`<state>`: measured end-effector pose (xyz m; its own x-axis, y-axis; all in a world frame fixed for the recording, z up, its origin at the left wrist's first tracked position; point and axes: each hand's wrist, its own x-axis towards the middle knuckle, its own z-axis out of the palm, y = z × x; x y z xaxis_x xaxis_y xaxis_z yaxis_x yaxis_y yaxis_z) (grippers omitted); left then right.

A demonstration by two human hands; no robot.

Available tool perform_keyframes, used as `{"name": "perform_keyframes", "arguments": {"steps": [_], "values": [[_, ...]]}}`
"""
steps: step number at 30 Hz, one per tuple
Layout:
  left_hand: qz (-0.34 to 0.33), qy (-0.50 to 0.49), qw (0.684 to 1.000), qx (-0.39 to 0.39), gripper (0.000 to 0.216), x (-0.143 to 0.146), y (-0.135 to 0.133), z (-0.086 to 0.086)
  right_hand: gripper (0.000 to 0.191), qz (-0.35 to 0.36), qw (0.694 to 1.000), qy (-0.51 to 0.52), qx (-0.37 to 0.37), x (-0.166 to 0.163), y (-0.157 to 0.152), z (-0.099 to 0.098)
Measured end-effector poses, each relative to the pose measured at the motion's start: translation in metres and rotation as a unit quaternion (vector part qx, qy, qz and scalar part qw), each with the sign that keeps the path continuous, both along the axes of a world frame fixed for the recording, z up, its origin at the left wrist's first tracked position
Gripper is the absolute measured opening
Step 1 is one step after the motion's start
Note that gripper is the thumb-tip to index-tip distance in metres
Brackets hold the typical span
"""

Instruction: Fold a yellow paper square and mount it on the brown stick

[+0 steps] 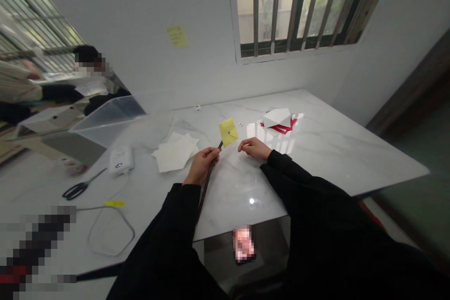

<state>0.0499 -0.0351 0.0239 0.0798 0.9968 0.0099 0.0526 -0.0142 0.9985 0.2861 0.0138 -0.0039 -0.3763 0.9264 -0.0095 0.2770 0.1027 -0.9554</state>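
A thin dark stick (208,179) is pinched between the thumb and fingers of my left hand (203,165). At the stick's upper end is a yellow folded paper square (228,133) with a small round fastener in its middle. Just right of the paper is my right hand (256,148), its fingers curled together and apart from the paper. Whether those fingertips hold anything small is too fine to see. Several cream paper sheets (176,154) lie left of my left hand. Beyond the yellow square, a few tiny bits (241,124) rest on the tabletop.
White and red papers (278,119) are stacked at the back right of the marble-patterned table (337,150). Black scissors (75,190), a white device (120,160) and a grey cable (131,229) lie left. Below the front edge is a phone (243,243). People sit at the far left.
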Motion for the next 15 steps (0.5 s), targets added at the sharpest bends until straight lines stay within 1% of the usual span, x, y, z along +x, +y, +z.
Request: {"name": "perform_keyframes", "arguments": {"steps": [2,4,7,9,11,15], "values": [[-0.003,0.003,1.0,0.003,0.044,-0.001,0.001,-0.001,0.02,-0.027,0.999,-0.013,0.011,0.002,0.003,-0.002],[-0.005,0.003,1.0,-0.003,0.045,-0.002,0.002,-0.003,0.021,-0.082,0.996,-0.025,0.026,0.005,0.006,-0.004],[-0.011,0.004,1.0,-0.011,0.046,-0.004,0.005,-0.007,0.039,-0.193,0.979,-0.038,0.05,0.01,0.01,-0.009],[-0.019,0.012,1.0,-0.008,0.046,-0.005,0.006,-0.009,0.052,-0.236,0.968,-0.042,0.067,0.012,0.012,-0.01],[-0.028,0.023,0.999,0.0,0.045,-0.007,0.007,-0.012,0.06,-0.242,0.966,-0.046,0.082,0.012,0.011,-0.011],[-0.035,0.031,0.999,0.003,0.043,-0.007,0.007,-0.012,0.072,-0.215,0.972,-0.054,0.083,0.01,0.008,-0.009]]}}
